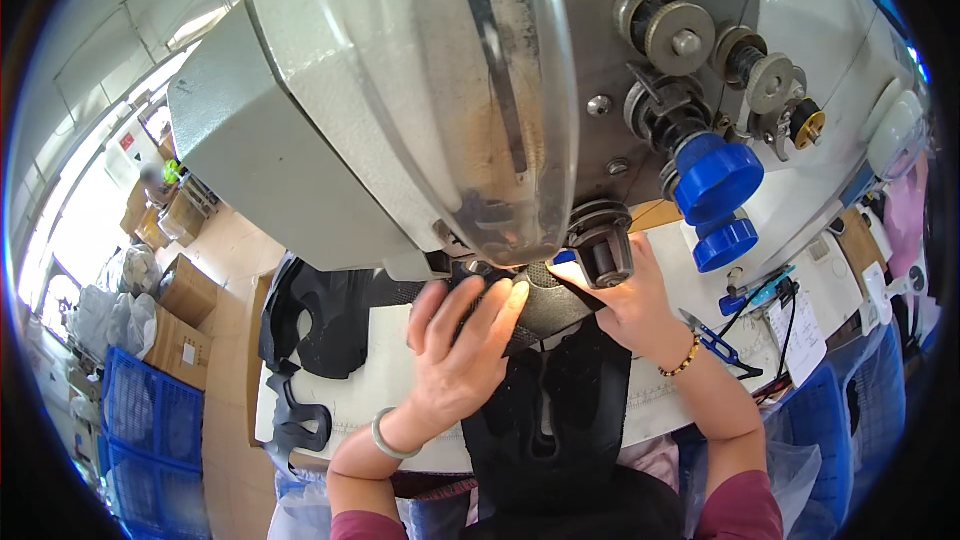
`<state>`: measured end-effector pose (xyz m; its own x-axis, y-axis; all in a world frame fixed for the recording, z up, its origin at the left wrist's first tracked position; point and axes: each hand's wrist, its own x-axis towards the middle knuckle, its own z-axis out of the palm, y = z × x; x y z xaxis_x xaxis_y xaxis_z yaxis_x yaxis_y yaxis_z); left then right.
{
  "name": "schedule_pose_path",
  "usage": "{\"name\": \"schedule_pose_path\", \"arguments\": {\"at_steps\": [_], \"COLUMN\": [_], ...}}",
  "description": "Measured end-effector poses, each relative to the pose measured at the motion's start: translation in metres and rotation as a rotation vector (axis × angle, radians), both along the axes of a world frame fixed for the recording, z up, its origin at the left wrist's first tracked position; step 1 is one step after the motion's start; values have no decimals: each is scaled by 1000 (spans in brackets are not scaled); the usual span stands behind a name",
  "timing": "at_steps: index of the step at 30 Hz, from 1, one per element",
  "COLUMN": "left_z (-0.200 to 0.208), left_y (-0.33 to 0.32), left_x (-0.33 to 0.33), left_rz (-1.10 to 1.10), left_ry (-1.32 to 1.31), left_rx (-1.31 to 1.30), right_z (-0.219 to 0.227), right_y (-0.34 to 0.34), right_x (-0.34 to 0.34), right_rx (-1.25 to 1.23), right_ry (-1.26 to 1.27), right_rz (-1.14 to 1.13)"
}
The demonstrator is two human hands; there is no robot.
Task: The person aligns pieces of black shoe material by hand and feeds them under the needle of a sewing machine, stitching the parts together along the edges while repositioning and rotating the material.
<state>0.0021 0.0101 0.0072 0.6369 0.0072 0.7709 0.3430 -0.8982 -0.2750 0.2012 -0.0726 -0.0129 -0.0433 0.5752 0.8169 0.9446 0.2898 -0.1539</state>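
A sewing machine with a clear guard [420, 70] stands right in front of me. Under its head lies a dark shoe-upper piece [548, 312] with a mesh texture, lit by a small lamp near the needle, which is hidden. My left hand [462, 340] rests on this piece with fingers stretched and spread. To the right, my right hand [640, 305] lies beside the piece's edge, thumb reaching toward the needle area and apart from the forefinger. The machine's round fitting hides part of its other fingers. A long black piece [545, 400] hangs from the work toward my lap.
Black cut pieces [318, 320] lie on the white table [390, 380] at left. Blue-handled snips [715, 342], cords and a paper slip [797, 335] lie at right. Blue knobs [718, 178] jut from the machine. Blue crates [150, 410] and cartons stand beyond; another person sits far left.
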Motion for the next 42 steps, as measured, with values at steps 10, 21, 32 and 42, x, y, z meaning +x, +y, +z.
{"name": "schedule_pose_path", "arguments": {"at_steps": [10,21,32,42], "left_z": [9,1,-19,-22], "left_y": [-6,9,20,11], "left_x": [14,18,17,29], "left_rz": [-174,-237,-319,-199], "left_ry": [-8,-70,-146,-159], "left_rx": [-84,-80,-86,27], "right_z": [9,1,6,26], "right_y": [-9,-7,-16,-46], "right_x": [3,6,-2,-19], "right_rx": [12,-37,-125,-165], "right_ry": [-35,-13,-51,-21], "right_rz": [75,80,125,67]}}
